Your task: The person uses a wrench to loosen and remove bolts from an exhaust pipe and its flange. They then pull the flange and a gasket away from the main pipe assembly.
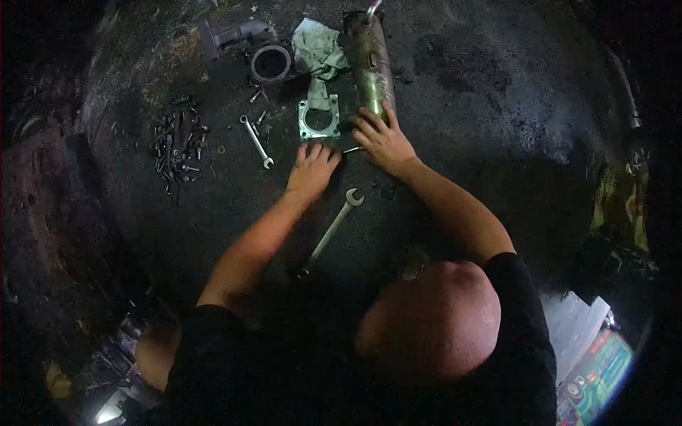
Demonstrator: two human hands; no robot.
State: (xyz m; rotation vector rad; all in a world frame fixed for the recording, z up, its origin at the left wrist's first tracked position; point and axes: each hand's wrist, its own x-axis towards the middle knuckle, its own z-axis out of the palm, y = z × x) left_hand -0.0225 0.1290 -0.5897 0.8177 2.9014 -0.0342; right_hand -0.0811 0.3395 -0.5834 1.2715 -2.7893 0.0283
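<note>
My left hand (312, 170) lies palm down on the dark work surface with its fingers a little apart. Its fingertips are just below a square metal flange gasket (305, 128) with a round centre hole; whether they touch it I cannot tell. My right hand (387, 145) has its fingers spread at the near end of a long metal cylinder (371, 67), which is tarnished and brassy. Some fingers appear to rest on it. Between the hands lies a thin shiny metal rod (352, 150), partly hidden by the right hand. A crumpled pale rag (317, 48) reaches over the gasket's far edge.
Nearer me lies a large combination wrench (330, 231). On the left are a smaller wrench (256, 142) and a heap of bolts (177, 145). At the back are a round metal ring (270, 48) and a dark elbow pipe with a flange (245, 32).
</note>
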